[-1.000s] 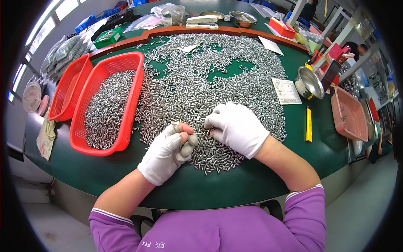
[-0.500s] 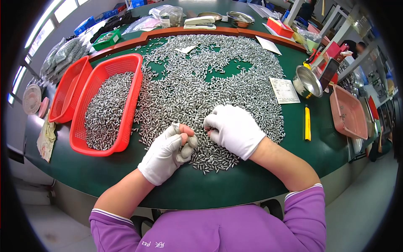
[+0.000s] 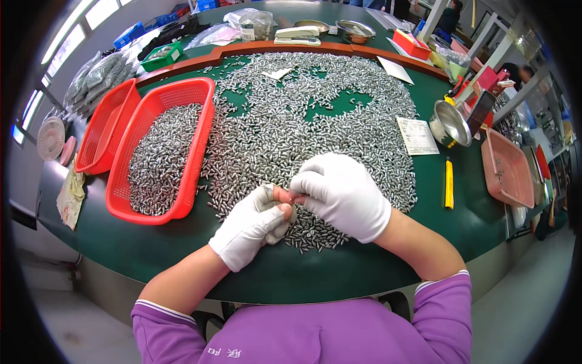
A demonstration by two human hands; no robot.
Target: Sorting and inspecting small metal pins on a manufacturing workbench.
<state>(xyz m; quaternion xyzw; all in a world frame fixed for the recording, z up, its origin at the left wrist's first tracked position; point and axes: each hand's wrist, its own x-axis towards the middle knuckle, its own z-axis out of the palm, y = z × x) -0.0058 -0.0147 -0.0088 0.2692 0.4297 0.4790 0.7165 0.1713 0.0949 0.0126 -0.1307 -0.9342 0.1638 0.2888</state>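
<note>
Both my hands wear white gloves and meet over the near part of a wide spread of small silvery metal pieces (image 3: 260,139). The thumb and forefinger tips of my left hand (image 3: 254,224) poke bare out of the glove and are pinched together. My right hand (image 3: 345,197) is closed, its fingertips touching the left forefinger and thumb. Whatever lies between the fingertips is too small and hidden to make out. Left of the spread, a red perforated basket (image 3: 207,130) holds a heap of the same metal pieces.
Another red basket (image 3: 109,124) stands farther left. On the right lie a paper slip (image 3: 417,136), a metal bowl (image 3: 450,123), a yellow cutter knife (image 3: 448,184) and a pink tray (image 3: 508,168). A reddish-brown wooden strip (image 3: 242,47) borders the spread at the back.
My hands have come together: the right fingertips now touch the left ones, where a gap stood between them before. The view has shifted slightly.
</note>
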